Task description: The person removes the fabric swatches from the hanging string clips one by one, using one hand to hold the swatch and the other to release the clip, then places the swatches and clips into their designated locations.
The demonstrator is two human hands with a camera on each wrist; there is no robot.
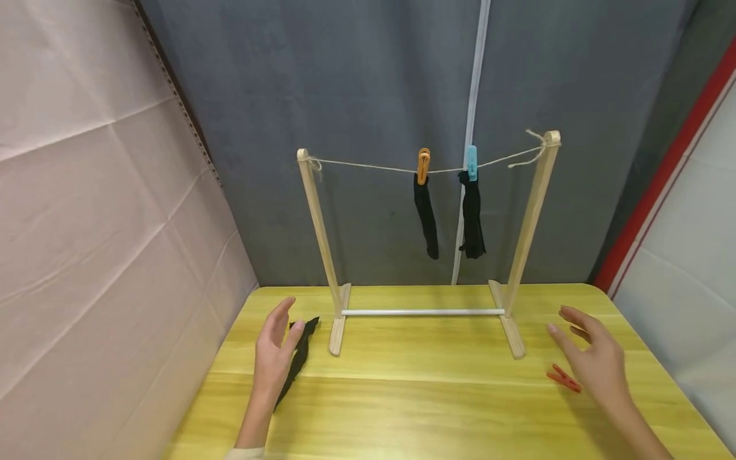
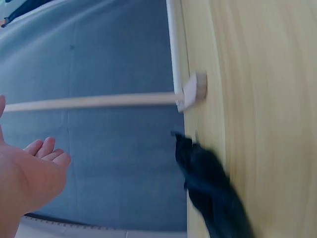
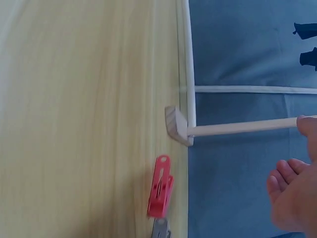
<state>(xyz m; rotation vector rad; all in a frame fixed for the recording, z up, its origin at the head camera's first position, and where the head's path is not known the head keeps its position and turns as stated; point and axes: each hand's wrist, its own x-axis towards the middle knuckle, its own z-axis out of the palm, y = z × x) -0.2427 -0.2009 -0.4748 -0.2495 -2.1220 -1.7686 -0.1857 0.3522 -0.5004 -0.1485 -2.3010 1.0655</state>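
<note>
My left hand (image 1: pixel 275 351) hovers over the table's left side with fingers apart and nothing in them. Beside it, partly behind the thumb, a black sock (image 1: pixel 300 358) lies on the wood; the left wrist view shows the sock (image 2: pixel 213 193) too. On the other side, my right hand (image 1: pixel 600 364) is loosely spread and holds nothing, just above a red clothespin (image 1: pixel 564 378). Below the red one, the right wrist view catches part of a grey clothespin (image 3: pixel 160 228). Two black socks hang from a string (image 1: pixel 368 165), one (image 1: pixel 426 217) under an orange clothespin (image 1: pixel 423 166), another (image 1: pixel 472 220) under a blue clothespin (image 1: pixel 472 163).
The string is tied between two wooden posts, left (image 1: pixel 319 230) and right (image 1: pixel 535 217), on flat wooden feet. A white rod (image 1: pixel 422 312) joins them low down. The stand is toward the back of the wooden table (image 1: pixel 425 409), before a grey curtain (image 1: pixel 356 83).
</note>
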